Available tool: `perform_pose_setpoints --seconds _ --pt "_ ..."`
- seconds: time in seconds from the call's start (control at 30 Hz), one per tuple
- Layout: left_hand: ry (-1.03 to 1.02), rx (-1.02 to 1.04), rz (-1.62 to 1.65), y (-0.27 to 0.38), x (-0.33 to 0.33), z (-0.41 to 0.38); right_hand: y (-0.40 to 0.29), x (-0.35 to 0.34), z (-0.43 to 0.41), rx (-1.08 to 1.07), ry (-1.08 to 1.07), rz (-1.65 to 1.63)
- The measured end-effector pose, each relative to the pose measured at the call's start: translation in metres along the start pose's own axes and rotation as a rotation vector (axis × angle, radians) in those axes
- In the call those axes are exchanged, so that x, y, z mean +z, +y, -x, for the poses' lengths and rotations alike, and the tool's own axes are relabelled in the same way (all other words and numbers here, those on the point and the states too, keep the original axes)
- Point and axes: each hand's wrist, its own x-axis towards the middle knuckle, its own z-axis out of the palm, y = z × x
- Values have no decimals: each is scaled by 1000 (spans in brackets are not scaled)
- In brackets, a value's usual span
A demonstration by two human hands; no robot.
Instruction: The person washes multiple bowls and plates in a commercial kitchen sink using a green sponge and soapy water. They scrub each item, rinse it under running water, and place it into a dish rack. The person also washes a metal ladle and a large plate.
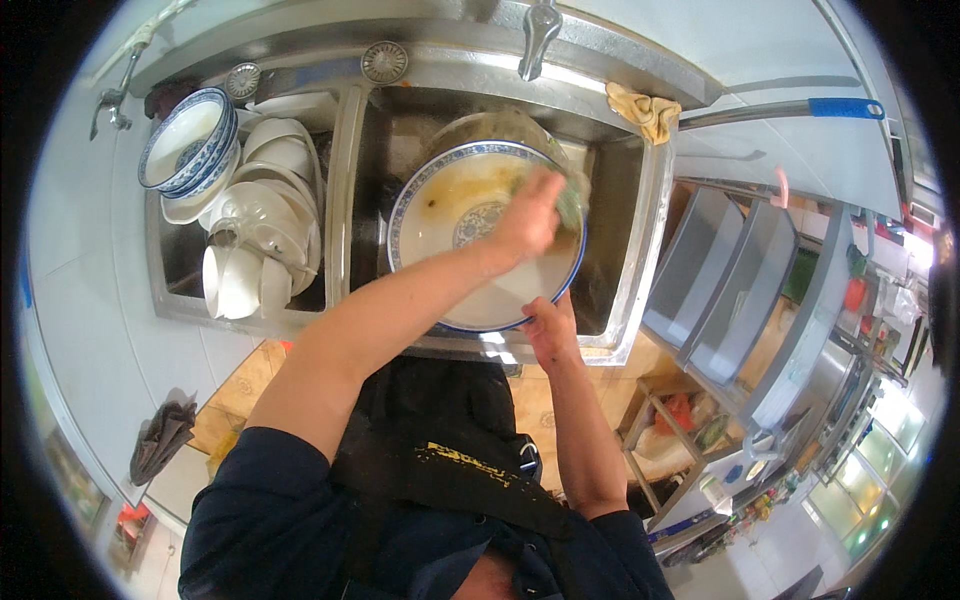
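Note:
A large white bowl [427,247] with a blue patterned rim and a blue motif at its centre is held tilted over the right sink basin [622,195]. Yellowish-brown residue marks its inside. My left hand [531,214] reaches across the bowl and grips a green scouring pad [571,199] against the right part of its inner wall; hand and pad are blurred. On the near right rim, my right hand [553,326] is closed, thumb on top and the other fingers mostly hidden beneath. Behind the bowl, another round vessel [487,127] shows in the basin, its kind unclear.
White dishes [262,217] crowd the left basin, beside stacked blue-and-white bowls [187,142]. A faucet [541,37] overhangs the back edge. A tan cloth [645,111] lies on the far right corner, near a blue-ended handle [844,109]. Grey shelving [712,292] stands at right.

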Motion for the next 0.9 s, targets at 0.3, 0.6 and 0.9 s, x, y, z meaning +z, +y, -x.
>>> perform_pose_setpoints --seconds 0.3,0.6,0.9 --pt "-415 313 -271 47 -32 -36 -19 -13 15 -72 -110 16" --pt "-464 -692 -660 -45 -127 -23 -20 -19 20 -203 31 -42" --pt "-32 -1229 327 -46 -90 120 -29 -20 11 -321 65 89"
